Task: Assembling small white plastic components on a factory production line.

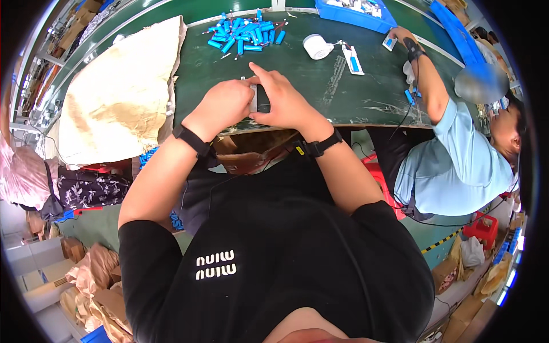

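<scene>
Close to the near edge of the green table (297,68), my two hands meet over a small whitish casing (254,100), most of it covered by fingers. My left hand (222,104) is curled with its knuckles up, gripping the casing from the left. My right hand (284,102) holds it from the other side, thumb and fingers bent round a dark gap. Beyond my hands lies a loose pile of blue battery cells (246,35) with thin wires. A white round housing (316,47) is joined by wires to a white casing (353,60) with a blue cell inside.
A large tan paper sheet (120,91) covers the table's left. At the back right stands a blue bin (366,18) of white parts. A co-worker in light blue (452,166) reaches in from the right, one hand (402,35) at another white casing (389,42).
</scene>
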A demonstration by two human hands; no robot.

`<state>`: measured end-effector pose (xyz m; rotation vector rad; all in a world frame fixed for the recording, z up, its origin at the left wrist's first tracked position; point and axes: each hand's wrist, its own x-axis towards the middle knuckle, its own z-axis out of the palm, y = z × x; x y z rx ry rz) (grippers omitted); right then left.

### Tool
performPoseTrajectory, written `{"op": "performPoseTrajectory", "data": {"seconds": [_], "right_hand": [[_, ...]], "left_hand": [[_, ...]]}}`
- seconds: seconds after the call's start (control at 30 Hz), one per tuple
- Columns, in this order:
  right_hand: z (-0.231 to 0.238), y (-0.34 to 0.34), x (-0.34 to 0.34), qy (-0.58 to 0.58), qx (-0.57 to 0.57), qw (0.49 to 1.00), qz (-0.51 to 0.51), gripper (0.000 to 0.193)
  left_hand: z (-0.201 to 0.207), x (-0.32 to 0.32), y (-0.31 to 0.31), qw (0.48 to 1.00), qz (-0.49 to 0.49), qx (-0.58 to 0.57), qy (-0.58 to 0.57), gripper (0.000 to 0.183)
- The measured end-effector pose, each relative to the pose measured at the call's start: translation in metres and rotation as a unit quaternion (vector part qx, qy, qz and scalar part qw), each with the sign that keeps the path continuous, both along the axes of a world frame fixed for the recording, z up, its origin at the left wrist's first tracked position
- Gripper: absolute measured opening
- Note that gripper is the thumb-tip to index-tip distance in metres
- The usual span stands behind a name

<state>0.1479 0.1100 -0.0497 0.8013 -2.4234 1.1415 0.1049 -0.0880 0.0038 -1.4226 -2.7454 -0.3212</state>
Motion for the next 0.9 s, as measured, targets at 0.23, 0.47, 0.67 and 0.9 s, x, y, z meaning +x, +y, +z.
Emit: {"op": "performPoseTrajectory", "data": {"seconds": [0.23, 0.47, 0.67, 0.9], "right_hand": [[-0.001, 0.001, 0.001, 0.002, 0.0, 1.0, 0.003, 0.108], [-0.003, 0.0, -0.002, -0.004, -0.003, 1.0, 0.001, 0.109], [0.007, 0.011, 0.014, -0.023, 0.014, 0.999, -0.019, 0.104], [0.022, 0.088, 0.083, -0.032, 0.118, 0.981, -0.15, 0.093]], "left_hand": [[-0.009, -0.006, -0.002, 0.997, -0.002, 0.035, -0.075, 0.003], [-0.022, -0.001, -0.01, 0.978, 0.083, 0.178, -0.066, 0.005], [-0.026, 0.025, -0.038, 0.859, 0.253, 0.396, -0.204, 0.007], [-0.062, 0.085, -0.112, 0.511, 0.073, 0.392, -0.761, 0.017]]}}
